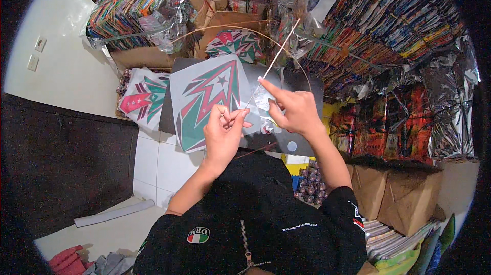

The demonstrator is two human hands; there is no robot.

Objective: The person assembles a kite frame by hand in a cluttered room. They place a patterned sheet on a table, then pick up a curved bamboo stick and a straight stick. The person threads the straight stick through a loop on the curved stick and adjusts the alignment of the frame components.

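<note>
My left hand (225, 129) is closed, its thumb and fingertips pinching the lower end of a thin pale stick (280, 51) that slants up to the right. On the stick's middle rests the outstretched index fingertip of my right hand (292, 108); its thumb stands apart and the other fingers are curled. A thin, bent cane-like strip (302, 67) arcs beyond both hands and passes behind the right one. Beneath my left hand lies a translucent white sheet (197, 83) printed with green, red and black angular shapes and stars. It partly covers a dark tabletop (312, 83).
Another printed sheet (146, 98) lies at the left, and more patterned pieces (235, 45) sit at the far edge. Bundled stacks (378, 24) and wrapped packs (394, 121) crowd the back and right. Cardboard boxes (409, 198) stand at lower right; a white roll (115, 212) lies on the floor.
</note>
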